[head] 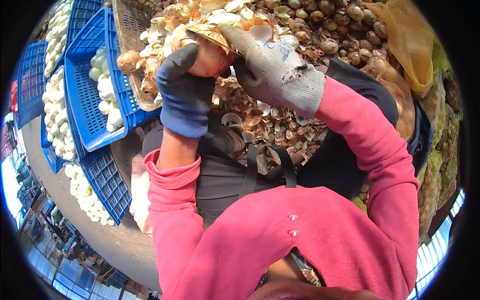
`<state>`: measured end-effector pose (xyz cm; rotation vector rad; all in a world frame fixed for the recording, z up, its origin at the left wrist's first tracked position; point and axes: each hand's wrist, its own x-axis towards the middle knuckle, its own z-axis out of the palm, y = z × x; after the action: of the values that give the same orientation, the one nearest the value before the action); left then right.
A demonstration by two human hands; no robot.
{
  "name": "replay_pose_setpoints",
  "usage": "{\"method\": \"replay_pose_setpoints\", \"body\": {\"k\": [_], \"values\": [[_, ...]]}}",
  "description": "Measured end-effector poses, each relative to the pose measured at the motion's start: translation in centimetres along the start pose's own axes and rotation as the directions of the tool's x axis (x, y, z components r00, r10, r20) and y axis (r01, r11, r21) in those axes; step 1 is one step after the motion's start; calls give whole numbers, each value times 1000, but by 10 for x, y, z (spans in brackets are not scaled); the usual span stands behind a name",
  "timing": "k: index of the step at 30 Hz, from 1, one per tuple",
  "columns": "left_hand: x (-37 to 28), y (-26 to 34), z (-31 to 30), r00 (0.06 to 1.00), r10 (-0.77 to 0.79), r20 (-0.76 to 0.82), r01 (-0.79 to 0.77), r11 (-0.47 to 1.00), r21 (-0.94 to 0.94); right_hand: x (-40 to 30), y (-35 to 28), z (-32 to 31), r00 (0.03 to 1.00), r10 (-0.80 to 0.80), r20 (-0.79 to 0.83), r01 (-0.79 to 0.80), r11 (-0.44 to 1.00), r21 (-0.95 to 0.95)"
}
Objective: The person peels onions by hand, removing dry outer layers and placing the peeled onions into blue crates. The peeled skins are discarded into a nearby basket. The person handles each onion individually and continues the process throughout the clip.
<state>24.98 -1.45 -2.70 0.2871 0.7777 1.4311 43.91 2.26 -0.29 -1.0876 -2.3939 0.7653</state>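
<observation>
My left hand point(185, 88), in a blue glove with dark fingers, grips a brownish-pink onion point(210, 60) from below and the left. My right hand point(275, 67), in a worn grey-white glove with a hole near the wrist, is closed around a knife whose thin dark blade point(213, 38) lies across the onion's upper side. The knife's handle is hidden inside that hand. Loose skin hangs about the onion's top. Behind both hands spreads a heap of onion peelings point(225, 17), and more peelings point(296, 127) cover the ground between my legs.
On the left stand blue plastic crates point(88, 123), several with peeled white onions point(58, 116). A brown plastic crate point(144, 97) sits beside my left hand. Unpeeled onions point(337, 22) lie at the upper right, near a yellow mesh sack point(408, 45). Filled sacks point(437, 165) line the right.
</observation>
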Motion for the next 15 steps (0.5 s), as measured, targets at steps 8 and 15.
{"method": "replay_pose_setpoints", "body": {"k": [8,15], "values": [[-3,-3,3,992,125,24,-126,991,52,8,4,4,994,54,93,-51,998,-36],[-7,-1,17,928,283,241,-364,826,430,9,4,2,997,42,68,-41,999,-17]]}}
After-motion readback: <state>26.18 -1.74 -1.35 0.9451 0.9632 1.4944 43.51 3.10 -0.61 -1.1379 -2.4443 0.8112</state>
